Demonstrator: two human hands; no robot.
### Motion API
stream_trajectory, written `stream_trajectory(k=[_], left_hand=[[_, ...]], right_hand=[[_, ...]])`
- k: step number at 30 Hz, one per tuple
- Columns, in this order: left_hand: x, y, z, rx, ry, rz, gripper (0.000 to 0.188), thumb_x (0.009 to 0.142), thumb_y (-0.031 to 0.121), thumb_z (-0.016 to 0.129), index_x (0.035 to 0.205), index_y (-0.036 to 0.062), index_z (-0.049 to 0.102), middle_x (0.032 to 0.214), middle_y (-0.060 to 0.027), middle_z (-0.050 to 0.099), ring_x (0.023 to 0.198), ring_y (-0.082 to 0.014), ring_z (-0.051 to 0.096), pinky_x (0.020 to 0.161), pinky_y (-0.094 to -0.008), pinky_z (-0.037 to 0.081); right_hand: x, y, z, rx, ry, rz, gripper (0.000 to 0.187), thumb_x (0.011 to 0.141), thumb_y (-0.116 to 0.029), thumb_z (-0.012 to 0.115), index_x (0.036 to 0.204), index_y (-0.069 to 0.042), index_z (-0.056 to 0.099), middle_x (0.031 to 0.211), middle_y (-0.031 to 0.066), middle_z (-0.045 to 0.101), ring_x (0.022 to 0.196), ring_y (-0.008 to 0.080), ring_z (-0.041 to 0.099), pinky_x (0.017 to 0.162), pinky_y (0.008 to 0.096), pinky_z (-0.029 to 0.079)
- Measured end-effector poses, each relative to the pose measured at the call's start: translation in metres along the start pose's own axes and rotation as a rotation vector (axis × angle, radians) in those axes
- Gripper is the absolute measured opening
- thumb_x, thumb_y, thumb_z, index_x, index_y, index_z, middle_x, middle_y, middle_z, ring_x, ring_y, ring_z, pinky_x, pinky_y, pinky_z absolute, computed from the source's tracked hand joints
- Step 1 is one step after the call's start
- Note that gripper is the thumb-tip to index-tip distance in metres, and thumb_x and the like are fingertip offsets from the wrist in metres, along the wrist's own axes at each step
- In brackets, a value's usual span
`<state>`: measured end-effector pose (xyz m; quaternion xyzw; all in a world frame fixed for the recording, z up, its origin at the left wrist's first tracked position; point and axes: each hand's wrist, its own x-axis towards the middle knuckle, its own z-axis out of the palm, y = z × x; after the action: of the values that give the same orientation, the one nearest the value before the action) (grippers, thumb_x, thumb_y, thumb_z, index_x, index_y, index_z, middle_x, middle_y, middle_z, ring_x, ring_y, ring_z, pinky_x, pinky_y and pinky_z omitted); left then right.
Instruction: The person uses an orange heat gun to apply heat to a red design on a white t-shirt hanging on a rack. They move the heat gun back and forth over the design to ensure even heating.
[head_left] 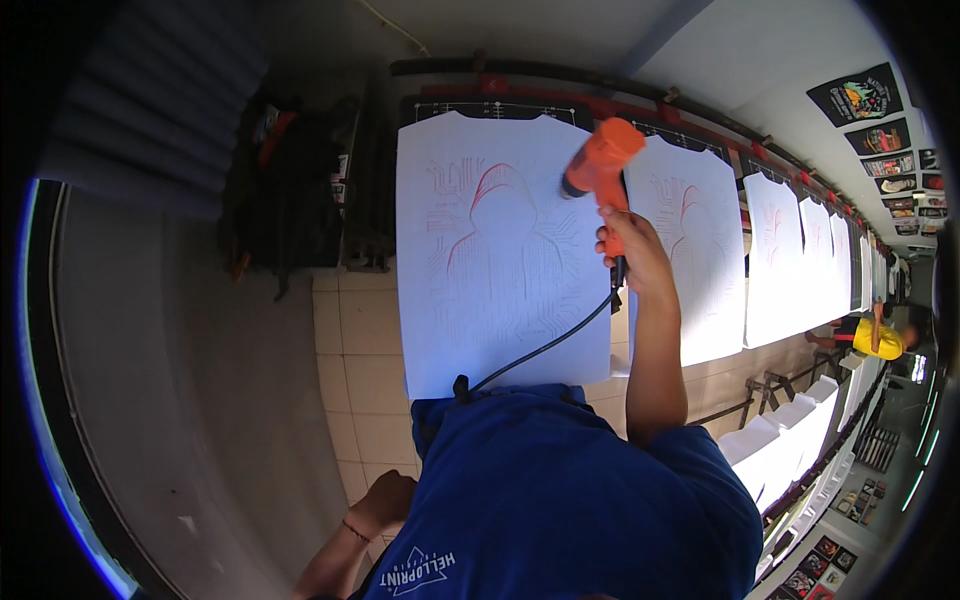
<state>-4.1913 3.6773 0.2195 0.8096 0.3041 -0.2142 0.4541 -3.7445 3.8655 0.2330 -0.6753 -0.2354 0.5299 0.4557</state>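
My right hand (641,250) grips the handle of an orange hair dryer (612,150). Its dark nozzle points down and left, over the right edge of a white shirt panel (430,320) spread on a board. Thin red and grey lines on the panel form a hooded figure with circuit-like traces around it. From the handle a black cord (545,346) curves across the panel to my waist. My left hand (385,500) hangs beside my left hip, away from the panel, its fingers curled in and nothing visible in them.
A second white panel (700,290) with a similar print lies to the right, and several more continue along the row. Dark rails (560,75) run behind the boards. A person in a yellow top (880,340) is at the far right. Dark clutter (290,190) stands at the left.
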Motion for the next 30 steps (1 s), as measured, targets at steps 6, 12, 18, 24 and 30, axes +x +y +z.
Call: stream_trajectory(k=[6, 12, 18, 24, 30], left_hand=[[0.032, -0.022, 0.015, -0.021, 0.181, 0.230, 0.025, 0.078, 0.030, 0.063, 0.072, 0.0056, 0.061, 0.061, -0.0142, 0.060, 0.057, -0.0330, 0.060, 0.060, -0.0405, 0.048], [0.043, -0.027, 0.017, -0.044, 0.270, 0.325, 0.022, 0.076, 0.025, 0.065, 0.081, 0.0041, 0.061, 0.074, -0.0143, 0.064, 0.063, -0.0319, 0.062, 0.062, -0.0405, 0.050], [0.042, -0.024, 0.016, -0.106, 0.305, 0.320, 0.025, 0.075, 0.024, 0.067, 0.088, 0.0035, 0.062, 0.079, -0.0149, 0.064, 0.068, -0.0322, 0.063, 0.065, -0.0397, 0.052], [0.044, -0.022, 0.013, -0.155, 0.229, 0.270, 0.026, 0.076, 0.024, 0.068, 0.090, 0.0032, 0.062, 0.082, -0.0156, 0.065, 0.070, -0.0331, 0.064, 0.068, -0.0410, 0.052], [0.044, -0.021, 0.015, -0.169, 0.213, 0.269, 0.028, 0.077, 0.028, 0.068, 0.091, 0.0039, 0.062, 0.082, -0.0153, 0.066, 0.074, -0.0336, 0.064, 0.071, -0.0419, 0.053]], right_hand=[[-0.004, 0.009, -0.001, 0.002, -0.028, -0.013, 0.037, 0.088, -0.036, 0.064, 0.103, -0.004, 0.057, 0.072, 0.0013, 0.055, 0.061, 0.0098, 0.055, 0.048, 0.0212, 0.040], [-0.005, 0.014, 0.031, -0.008, -0.247, 0.039, 0.038, 0.089, -0.039, 0.063, 0.103, -0.004, 0.058, 0.074, 0.0016, 0.055, 0.061, 0.0094, 0.055, 0.046, 0.0213, 0.039], [-0.016, 0.017, -0.005, -0.023, -0.045, -0.005, 0.036, 0.088, -0.038, 0.064, 0.097, -0.004, 0.056, 0.075, 0.0025, 0.056, 0.063, 0.0117, 0.058, 0.047, 0.0234, 0.041], [-0.026, 0.018, -0.010, -0.018, -0.012, -0.010, 0.035, 0.088, -0.037, 0.064, 0.097, -0.004, 0.056, 0.074, 0.0024, 0.056, 0.063, 0.0114, 0.058, 0.048, 0.0238, 0.041], [-0.035, 0.022, 0.017, -0.008, -0.198, 0.055, 0.036, 0.088, -0.037, 0.064, 0.095, -0.003, 0.056, 0.074, 0.0032, 0.056, 0.062, 0.0117, 0.057, 0.047, 0.0233, 0.041]])
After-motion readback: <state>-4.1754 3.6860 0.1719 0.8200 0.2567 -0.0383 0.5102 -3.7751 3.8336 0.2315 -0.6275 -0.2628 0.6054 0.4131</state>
